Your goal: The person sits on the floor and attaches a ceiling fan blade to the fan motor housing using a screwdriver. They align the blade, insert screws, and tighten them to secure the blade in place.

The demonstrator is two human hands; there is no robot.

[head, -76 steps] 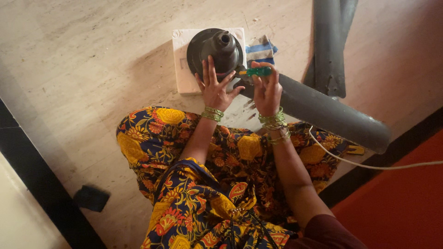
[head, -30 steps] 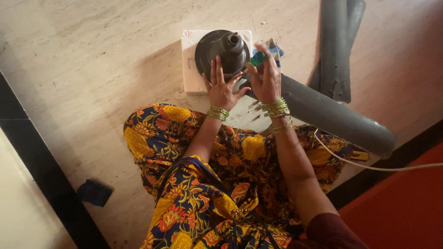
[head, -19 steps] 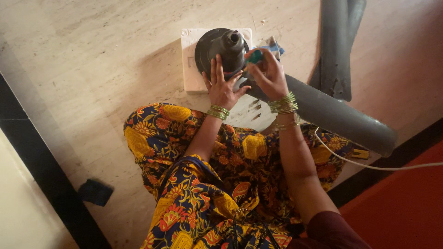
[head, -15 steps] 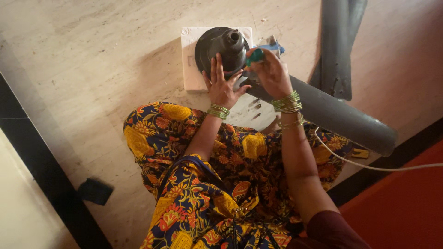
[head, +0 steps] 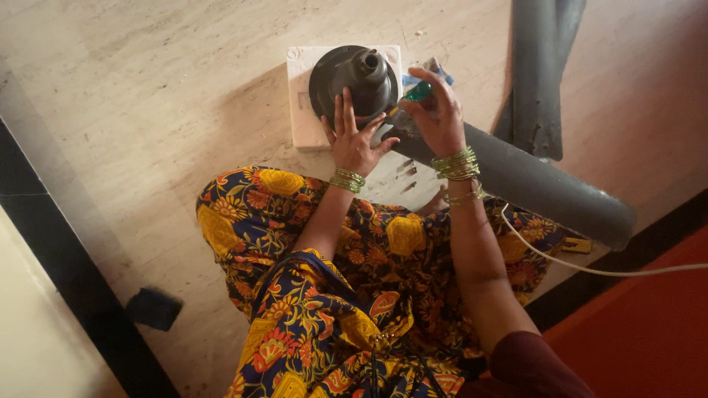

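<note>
Seated on the marble floor, I press my left hand, fingers spread flat, against the dark domed fan base resting on its white foam block. My right hand, which has risen from beside the base over the last seconds, now pinches a green-handled screwdriver in its grip, tip angled toward the base's neck. A grey pipe lies alongside.

Pale stone floor carries white block, grey pipes.
</note>
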